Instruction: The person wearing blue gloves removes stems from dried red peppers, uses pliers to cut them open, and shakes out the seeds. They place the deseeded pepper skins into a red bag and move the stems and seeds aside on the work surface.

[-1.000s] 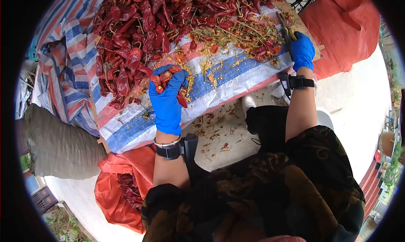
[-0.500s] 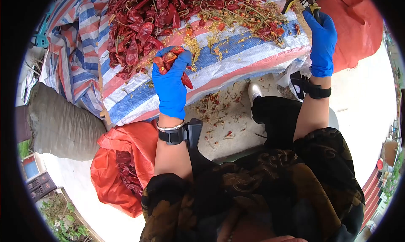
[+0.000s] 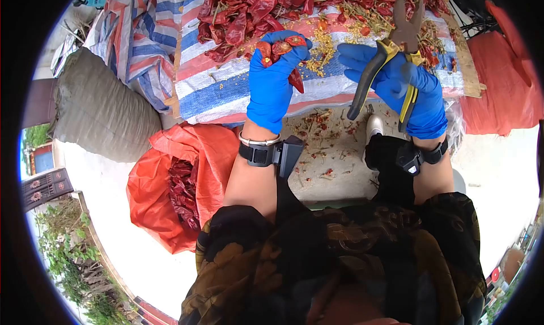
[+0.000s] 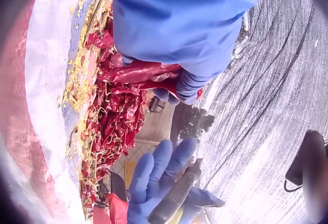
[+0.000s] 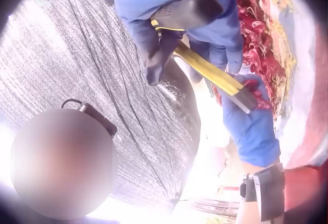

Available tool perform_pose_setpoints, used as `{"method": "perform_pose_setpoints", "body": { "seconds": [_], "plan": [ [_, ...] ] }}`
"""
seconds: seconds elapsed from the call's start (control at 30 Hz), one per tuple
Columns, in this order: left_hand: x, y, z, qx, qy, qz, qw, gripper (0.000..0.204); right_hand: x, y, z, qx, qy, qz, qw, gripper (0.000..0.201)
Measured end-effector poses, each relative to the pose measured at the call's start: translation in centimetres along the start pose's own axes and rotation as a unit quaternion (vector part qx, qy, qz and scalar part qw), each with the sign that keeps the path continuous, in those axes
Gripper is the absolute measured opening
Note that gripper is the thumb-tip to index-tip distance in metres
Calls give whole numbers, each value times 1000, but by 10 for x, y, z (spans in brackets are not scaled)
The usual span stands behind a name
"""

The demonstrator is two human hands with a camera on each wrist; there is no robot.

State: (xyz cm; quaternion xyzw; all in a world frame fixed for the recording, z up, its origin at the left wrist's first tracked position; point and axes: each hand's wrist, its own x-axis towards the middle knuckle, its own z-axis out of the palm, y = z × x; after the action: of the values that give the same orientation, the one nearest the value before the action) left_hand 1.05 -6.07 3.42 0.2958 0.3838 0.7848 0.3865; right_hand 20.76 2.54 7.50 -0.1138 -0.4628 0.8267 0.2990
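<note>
In the head view my blue-gloved left hand (image 3: pixel 271 90) grips several red dried chili peppers (image 3: pixel 281 46), their cut ends bunched at the top and one tip hanging below the fingers. A pepper also pokes out past that glove (image 4: pixel 148 73) in the left wrist view. My gloved right hand (image 3: pixel 391 87) holds pliers (image 3: pixel 407 33) with yellow-and-black handles, jaws pointing away from me. Several of its fingers stretch straight toward the left hand while the thumb crosses one handle. The right wrist view shows a yellow handle (image 5: pixel 210 73) sticking out between thumb and fingers.
A large heap of dried chilies (image 3: pixel 249 10) covers the far part of the striped sheet (image 3: pixel 226 101). Yellow seeds (image 3: pixel 320 56) and stems lie scattered on it. A red sack (image 3: pixel 153 177) of chilies stands at left, near a grey sack (image 3: pixel 105 104). Another red sack (image 3: pixel 501 81) is at right.
My right hand has lifted the pliers off the sheet's right side and brought them left, its fingers now straightened. The left hand keeps its peppers. The head view has shifted.
</note>
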Motion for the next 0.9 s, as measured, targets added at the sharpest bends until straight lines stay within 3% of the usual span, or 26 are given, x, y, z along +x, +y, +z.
{"method": "perform_pose_setpoints", "body": {
  "seconds": [0.07,0.1,0.17,0.37,0.57,0.7,0.9],
  "plan": [
    [2,-1,0,22,-4,2,1000,18,0,3,9,21,-105,32,994,39],
    [3,-1,0,40,-10,5,999,17,1,3,10,23,-107,32,994,39],
    [3,-2,1,46,-5,6,999,17,1,2,11,-35,-175,118,977,36],
    [-1,-1,5,110,46,60,991,19,-12,3,27,13,-104,253,962,37],
    [-6,2,3,161,49,27,985,22,-14,5,28,-13,-107,265,958,36],
    [-4,-4,3,216,44,73,973,26,-14,3,24,-88,-70,285,952,35],
    [-1,-7,3,236,32,83,968,27,-13,2,26,-44,-80,284,955,35]
  ]
}}
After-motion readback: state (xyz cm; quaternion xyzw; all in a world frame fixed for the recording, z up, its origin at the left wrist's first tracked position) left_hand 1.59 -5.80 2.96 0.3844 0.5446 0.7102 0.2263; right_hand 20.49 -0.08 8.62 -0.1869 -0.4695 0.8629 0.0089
